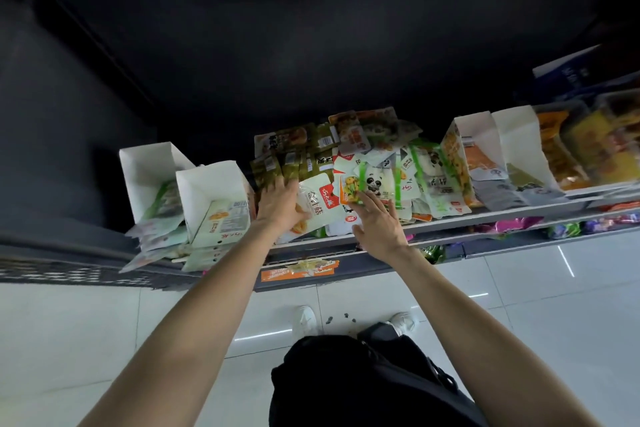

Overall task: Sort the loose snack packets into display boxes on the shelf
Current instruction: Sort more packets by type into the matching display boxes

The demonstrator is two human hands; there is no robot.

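Both hands (282,201) (377,225) amid packets (374,163), boxes (211,198) flanking.

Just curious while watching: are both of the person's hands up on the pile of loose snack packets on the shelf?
Yes: the left hand rests on a white packet and the right hand touches the panda packets.
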